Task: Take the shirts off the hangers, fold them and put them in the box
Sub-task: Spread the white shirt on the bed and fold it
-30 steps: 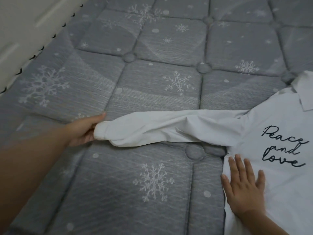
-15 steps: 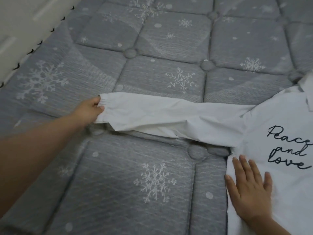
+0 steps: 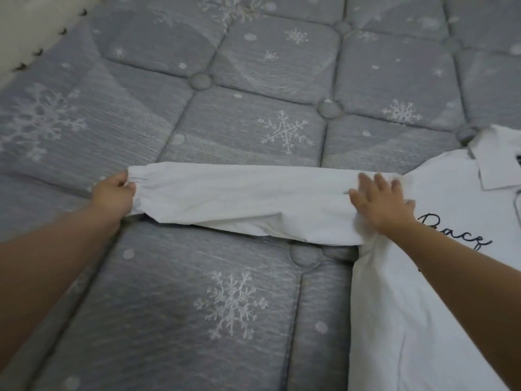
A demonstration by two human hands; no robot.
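Note:
A white long-sleeved shirt (image 3: pixel 439 292) with black script lettering lies face up at the right, its collar (image 3: pixel 496 167) at the far right. One sleeve (image 3: pixel 242 198) stretches flat to the left across the mattress. My left hand (image 3: pixel 115 193) pinches the sleeve's cuff at its left end. My right hand (image 3: pixel 377 201) lies flat, fingers spread, on the sleeve near the shoulder. No hanger or box is in view.
Everything rests on a grey quilted mattress (image 3: pixel 197 306) with white snowflake patterns and tufted buttons. A pale wall or bed frame (image 3: pixel 31 26) runs along the top left corner.
My left hand has pulled the cuff up and straightened the sleeve. My right hand has left the shirt's lower body and moved up onto the sleeve by the shoulder.

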